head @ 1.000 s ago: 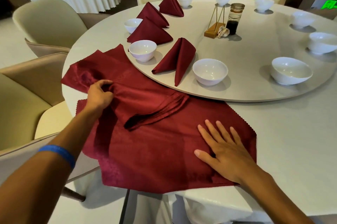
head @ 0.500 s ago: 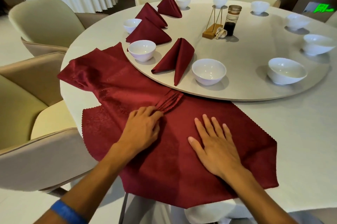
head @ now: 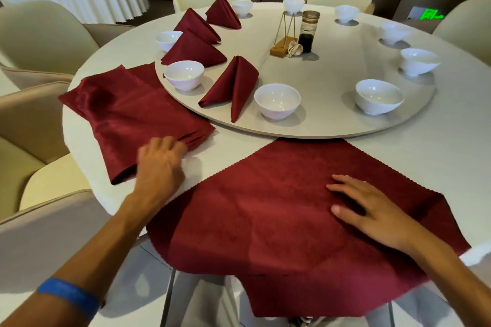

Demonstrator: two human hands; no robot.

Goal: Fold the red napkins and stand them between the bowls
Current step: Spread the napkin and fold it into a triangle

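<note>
A dining room with cream chairs surrounds the round desk [head: 438,167], whose raised turntable [head: 332,130] carries white bowls [head: 277,101] and four folded napkins [head: 233,84] standing between some of them. One flat napkin [head: 265,220] lies spread at the near edge, a corner hanging off. The right hand [head: 372,209] rests on it, grip spread flat. The left hand [head: 160,164] touches the stack of spare napkins [head: 132,119] at the left, fingers loosely bent and blurred. To fold well, pin the cloth with the right palm, match corner to corner, then crease firmly.
</note>
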